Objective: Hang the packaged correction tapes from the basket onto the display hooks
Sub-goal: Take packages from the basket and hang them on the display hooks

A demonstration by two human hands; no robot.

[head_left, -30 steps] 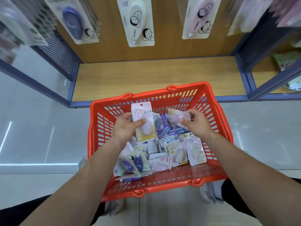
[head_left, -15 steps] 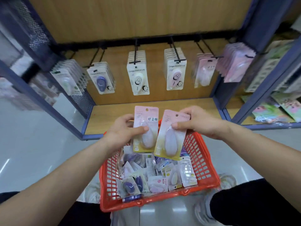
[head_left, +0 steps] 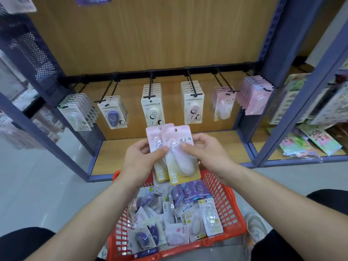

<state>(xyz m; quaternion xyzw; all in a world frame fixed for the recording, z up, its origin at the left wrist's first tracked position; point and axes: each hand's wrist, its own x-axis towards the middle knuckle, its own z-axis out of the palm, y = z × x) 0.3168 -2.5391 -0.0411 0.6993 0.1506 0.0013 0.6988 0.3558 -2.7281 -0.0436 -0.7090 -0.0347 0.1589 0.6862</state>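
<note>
Left hand (head_left: 140,159) and right hand (head_left: 205,153) were together, both pinching two overlapped tape packs (head_left: 177,136) above basket (head_left: 233,210), below hooks (head_left: 223,81). Packs looked light, stiff card, slick blister; best gripped by card edges, hang hole free.

colourful packets (head_left: 308,142) — far right | perforated panel (head_left: 37,59) — left | grey floor (head_left: 37,176) | white shoe (head_left: 254,228)

Pink packages (head_left: 179,155), side by side a moment ago, now overlapped between left hand (head_left: 140,161) and right hand (head_left: 209,155).
</note>
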